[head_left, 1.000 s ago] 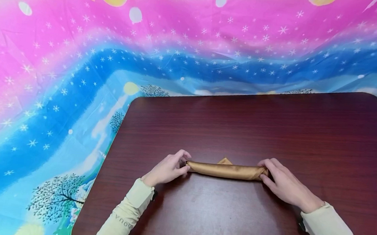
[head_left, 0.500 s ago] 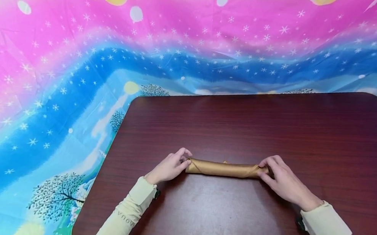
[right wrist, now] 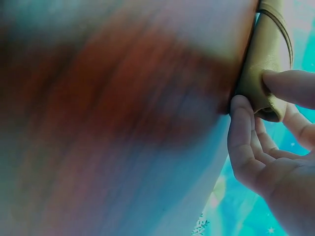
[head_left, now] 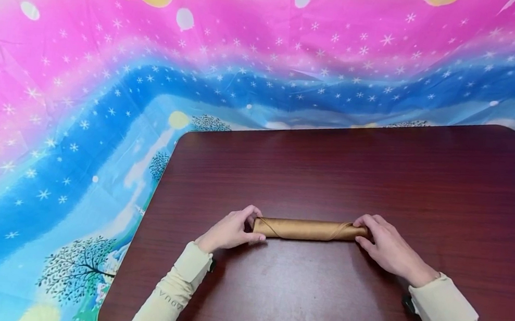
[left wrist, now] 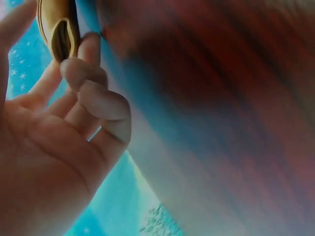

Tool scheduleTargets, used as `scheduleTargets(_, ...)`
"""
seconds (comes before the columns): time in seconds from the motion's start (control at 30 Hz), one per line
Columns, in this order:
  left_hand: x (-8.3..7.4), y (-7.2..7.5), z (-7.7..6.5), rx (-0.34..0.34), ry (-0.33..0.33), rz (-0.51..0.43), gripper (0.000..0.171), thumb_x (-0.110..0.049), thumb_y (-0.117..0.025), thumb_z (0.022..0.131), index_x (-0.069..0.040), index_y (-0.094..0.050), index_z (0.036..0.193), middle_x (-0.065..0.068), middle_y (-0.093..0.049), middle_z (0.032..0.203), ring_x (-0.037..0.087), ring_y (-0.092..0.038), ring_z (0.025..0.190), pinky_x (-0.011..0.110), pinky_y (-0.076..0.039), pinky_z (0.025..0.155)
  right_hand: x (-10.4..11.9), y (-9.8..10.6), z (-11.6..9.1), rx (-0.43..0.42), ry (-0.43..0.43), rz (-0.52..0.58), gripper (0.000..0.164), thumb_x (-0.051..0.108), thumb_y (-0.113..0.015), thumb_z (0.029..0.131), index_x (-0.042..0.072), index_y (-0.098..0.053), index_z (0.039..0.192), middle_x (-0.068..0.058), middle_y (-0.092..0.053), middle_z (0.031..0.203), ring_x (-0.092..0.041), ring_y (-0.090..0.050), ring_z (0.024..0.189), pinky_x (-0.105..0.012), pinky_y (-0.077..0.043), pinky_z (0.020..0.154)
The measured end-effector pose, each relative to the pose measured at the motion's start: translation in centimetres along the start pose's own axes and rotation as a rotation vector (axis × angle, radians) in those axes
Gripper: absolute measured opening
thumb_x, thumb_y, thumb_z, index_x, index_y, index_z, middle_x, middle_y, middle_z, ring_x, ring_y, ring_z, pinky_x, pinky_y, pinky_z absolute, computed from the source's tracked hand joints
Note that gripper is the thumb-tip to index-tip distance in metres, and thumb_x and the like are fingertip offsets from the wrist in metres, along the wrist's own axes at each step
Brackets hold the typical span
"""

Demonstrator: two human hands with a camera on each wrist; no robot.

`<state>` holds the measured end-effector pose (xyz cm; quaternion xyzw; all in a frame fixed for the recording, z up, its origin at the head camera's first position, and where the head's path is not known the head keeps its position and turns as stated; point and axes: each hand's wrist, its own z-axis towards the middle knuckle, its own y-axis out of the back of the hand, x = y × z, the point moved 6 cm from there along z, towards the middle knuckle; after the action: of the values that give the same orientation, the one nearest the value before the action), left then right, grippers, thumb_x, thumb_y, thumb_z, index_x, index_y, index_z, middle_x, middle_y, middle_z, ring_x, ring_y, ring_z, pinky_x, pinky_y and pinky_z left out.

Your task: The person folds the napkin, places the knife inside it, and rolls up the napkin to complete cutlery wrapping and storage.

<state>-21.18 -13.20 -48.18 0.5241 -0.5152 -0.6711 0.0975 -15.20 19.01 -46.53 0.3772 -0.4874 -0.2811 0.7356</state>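
A shiny golden-brown cloth [head_left: 304, 230], rolled into a tube, lies crosswise on the dark red-brown table [head_left: 355, 176]. Diagonal edges cross the roll near both ends. Around its left end is my left hand [head_left: 230, 229], thumb in front and fingers behind. The left wrist view shows the roll's hollow end [left wrist: 63, 42] beside the curled fingers of that hand. At the other end my right hand [head_left: 388, 247] pinches the roll. In the right wrist view the thumb [right wrist: 290, 87] presses on the cloth's end and the fingertips lie against its lower side.
Behind and to the left of the table hangs a pink and blue printed backdrop [head_left: 232, 37] with snowflakes and trees. The table's rounded far-left corner [head_left: 186, 136] meets this fabric. Both forearms wear pale sleeves [head_left: 446, 311].
The roll has turned: the small cloth corner behind it has gone from sight, and a diagonal edge shows near the left end. My left thumb has moved down in front of the roll.
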Motion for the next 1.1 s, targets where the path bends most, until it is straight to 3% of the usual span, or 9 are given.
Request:
scheduleTargets(0.1, 0.0, 0.1, -0.2, -0.006, -0.007, 0.101, 0.048, -0.036, -0.078, 0.080, -0.019, -0.056, 0.119, -0.004, -0.062, 0.096, 0.011, -0.060, 0.088, 0.027, -0.048, 0.079, -0.1, 0.1, 0.1, -0.002, -0.007, -0.008, 0.025, 0.004, -0.072, 0.081, 0.011, -0.061, 0.102, -0.006, -0.062, 0.094, -0.017, -0.057, 0.081, -0.036, -0.045, 0.070)
scheduleTargets(0.23, -0.3, 0.2, -0.2, -0.036, -0.027, 0.193, 0.043, -0.032, -0.074, 0.084, -0.019, -0.059, 0.123, -0.001, -0.060, 0.100, 0.014, -0.059, 0.092, 0.030, -0.048, 0.081, -0.1, 0.2, 0.1, -0.008, -0.011, -0.005, 0.022, 0.005, -0.070, 0.084, 0.009, -0.061, 0.104, -0.007, -0.063, 0.095, -0.021, -0.060, 0.085, -0.039, -0.046, 0.072)
scheduleTargets(0.77, -0.2, 0.7, 1.2, -0.082, 0.013, 0.297, 0.043, -0.034, -0.067, 0.089, -0.021, -0.060, 0.129, 0.000, -0.056, 0.095, 0.011, -0.048, 0.074, 0.027, -0.041, 0.064, -0.7, 0.1, 1.5, 0.005, -0.083, -0.002, 0.021, 0.007, -0.062, 0.090, -0.004, -0.063, 0.108, -0.021, -0.065, 0.100, -0.033, -0.061, 0.091, -0.047, -0.047, 0.079)
scheduleTargets(0.9, -0.2, 0.7, 1.7, -0.086, 0.035, 0.322, 0.044, -0.034, -0.067, 0.089, -0.022, -0.058, 0.131, -0.001, -0.056, 0.097, 0.012, -0.050, 0.074, 0.030, -0.044, 0.065, -0.8, 0.1, 1.7, 0.007, -0.096, 0.005, 0.022, 0.007, -0.062, 0.090, -0.004, -0.063, 0.109, -0.023, -0.063, 0.103, -0.036, -0.061, 0.094, -0.050, -0.046, 0.081)
scheduleTargets(1.1, -0.4, 0.9, 1.9, -0.087, 0.049, 0.330, 0.045, -0.033, -0.068, 0.089, -0.021, -0.057, 0.131, 0.001, -0.057, 0.100, 0.013, -0.051, 0.074, 0.033, -0.046, 0.065, -1.0, 0.3, 1.6, 0.009, -0.105, -0.002, 0.022, 0.008, -0.064, 0.088, 0.001, -0.063, 0.109, -0.019, -0.063, 0.102, -0.029, -0.059, 0.086, -0.046, -0.046, 0.077)
